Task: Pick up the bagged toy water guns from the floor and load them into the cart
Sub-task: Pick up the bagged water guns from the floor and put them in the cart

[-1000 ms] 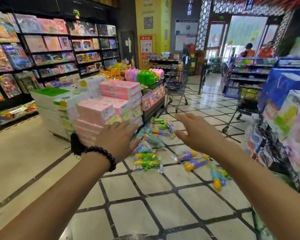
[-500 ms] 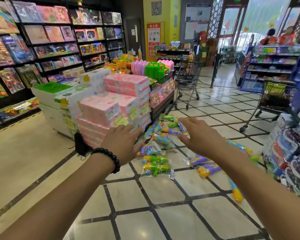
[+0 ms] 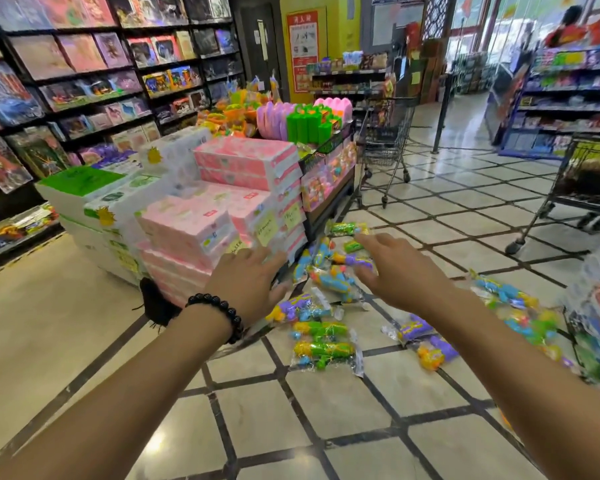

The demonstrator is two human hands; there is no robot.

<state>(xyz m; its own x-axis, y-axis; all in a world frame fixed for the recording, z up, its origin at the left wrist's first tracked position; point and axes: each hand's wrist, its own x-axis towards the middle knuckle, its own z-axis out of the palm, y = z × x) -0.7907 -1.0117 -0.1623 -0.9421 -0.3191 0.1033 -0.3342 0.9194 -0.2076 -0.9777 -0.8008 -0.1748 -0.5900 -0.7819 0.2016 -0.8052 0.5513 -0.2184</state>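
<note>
Head view, single frame. Left hand extended forward, palm down, fingers spread and straight, holding nothing; black bead bracelet on the wrist. Right hand likewise extended, palm down, fingers spread and relaxed, holding nothing. Both hands hover above the tiled floor, apart from each other.

Bagged toy water guns lie scattered on the floor, from 12 o'clock of the hands round to 3 o'clock. Two green-and-yellow bags lie side by side between the forearms; a purple-and-blue bag sits just beside the left hand's fingers at 4 o'clock of it. More bags cluster at 12 o'clock between the two hands; whether the right fingertips touch any cannot be told. Another group lies at 3 o'clock past the right forearm.

Stack of pink boxes at 11 o'clock, just beyond the left hand. Wire cart stands at 1 o'clock, well apart from the bags. Second cart at 2 o'clock, partly cut by the frame edge. Shelves of boxed toys line the wall at 10 o'clock.
</note>
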